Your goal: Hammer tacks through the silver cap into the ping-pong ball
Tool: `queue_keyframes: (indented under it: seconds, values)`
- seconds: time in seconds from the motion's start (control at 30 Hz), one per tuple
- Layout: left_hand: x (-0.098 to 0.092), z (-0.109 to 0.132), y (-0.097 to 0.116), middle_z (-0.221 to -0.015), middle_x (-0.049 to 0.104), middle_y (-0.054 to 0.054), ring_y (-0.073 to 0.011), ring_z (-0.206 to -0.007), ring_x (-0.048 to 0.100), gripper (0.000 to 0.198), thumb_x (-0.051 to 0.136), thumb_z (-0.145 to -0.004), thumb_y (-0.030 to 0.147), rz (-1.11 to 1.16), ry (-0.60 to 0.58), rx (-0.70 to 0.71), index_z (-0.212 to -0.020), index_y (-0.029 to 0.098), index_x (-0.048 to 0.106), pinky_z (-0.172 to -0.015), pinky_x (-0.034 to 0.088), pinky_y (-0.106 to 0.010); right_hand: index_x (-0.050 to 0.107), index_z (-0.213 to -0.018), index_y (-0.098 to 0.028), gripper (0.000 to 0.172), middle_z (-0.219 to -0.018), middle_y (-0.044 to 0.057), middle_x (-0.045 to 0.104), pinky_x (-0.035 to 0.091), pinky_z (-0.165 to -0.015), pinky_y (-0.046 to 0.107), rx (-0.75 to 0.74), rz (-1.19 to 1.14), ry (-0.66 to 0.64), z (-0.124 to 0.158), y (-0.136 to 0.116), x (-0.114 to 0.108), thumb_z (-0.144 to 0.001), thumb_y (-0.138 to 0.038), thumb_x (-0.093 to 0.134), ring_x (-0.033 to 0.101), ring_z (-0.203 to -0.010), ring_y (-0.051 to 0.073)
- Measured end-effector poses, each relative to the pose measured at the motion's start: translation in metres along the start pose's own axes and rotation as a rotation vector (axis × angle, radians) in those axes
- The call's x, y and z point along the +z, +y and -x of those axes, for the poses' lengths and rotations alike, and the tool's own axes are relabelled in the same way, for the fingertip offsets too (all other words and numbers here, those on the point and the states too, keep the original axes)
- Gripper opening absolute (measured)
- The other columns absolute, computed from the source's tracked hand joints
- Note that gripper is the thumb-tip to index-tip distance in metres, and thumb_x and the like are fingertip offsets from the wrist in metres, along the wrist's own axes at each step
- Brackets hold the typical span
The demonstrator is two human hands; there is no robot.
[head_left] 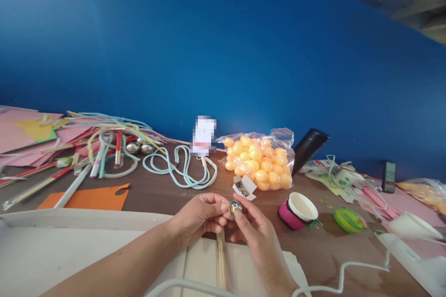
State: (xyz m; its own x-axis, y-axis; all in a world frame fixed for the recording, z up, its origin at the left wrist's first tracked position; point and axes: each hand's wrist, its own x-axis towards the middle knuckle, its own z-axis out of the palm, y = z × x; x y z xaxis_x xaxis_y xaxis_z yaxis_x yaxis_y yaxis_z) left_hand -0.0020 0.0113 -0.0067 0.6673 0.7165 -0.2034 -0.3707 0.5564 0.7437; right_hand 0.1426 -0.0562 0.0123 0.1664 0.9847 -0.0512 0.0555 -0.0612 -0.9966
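Note:
A small shiny silver ball (235, 205) is pinched between the thumb and fingers of my right hand (259, 234). My left hand (200, 216) is closed with thumb and forefinger pressed together right against the ball's left side. Something small and gold-coloured shows at its fingertips, too small to name. Just beyond my hands stands an open small white box (245, 187) holding tiny metal pieces. Below them, a bundle of thin wooden sticks (222, 264) lies on pale board (202, 260).
Behind the box lies a clear bag of orange balls (259, 160), beside a black cylinder (310, 151). A cup with a magenta sleeve (298, 211) and a green-yellow tape roll (349, 219) are right. Left are a blue cord (184, 176), silver balls (139, 147) and orange sheet (88, 197).

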Motion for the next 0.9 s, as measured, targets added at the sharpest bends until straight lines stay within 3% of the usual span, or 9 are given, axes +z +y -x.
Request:
queue_keyframes:
  seconds: [0.23,0.9]
  values:
    - [0.0007,0.0008,0.0016,-0.068,0.062,-0.002,-0.0052,-0.052,0.055,0.018,0.072,-0.067,0.026,-0.005,0.005,-0.022,-0.072,0.012,0.061,-0.047,0.047,-0.014,0.054,-0.120,-0.022,0.041,-0.089,0.004,0.066,0.055,-0.060,0.029,0.000,-0.007,-0.016,0.0011,0.0001,-0.0002,-0.082,-0.038,0.058,0.060,-0.071,0.016]
    - [0.0009,0.0004,-0.0021,-0.067,0.061,-0.002,-0.0049,-0.052,0.054,0.016,0.069,-0.070,0.022,0.037,-0.016,0.036,-0.074,0.011,0.060,-0.050,0.046,-0.015,0.054,-0.118,-0.024,0.038,-0.094,0.002,0.066,0.054,-0.058,0.024,-0.057,0.033,-0.030,0.0008,0.0000,-0.0026,-0.082,-0.035,0.059,0.059,-0.064,0.012]
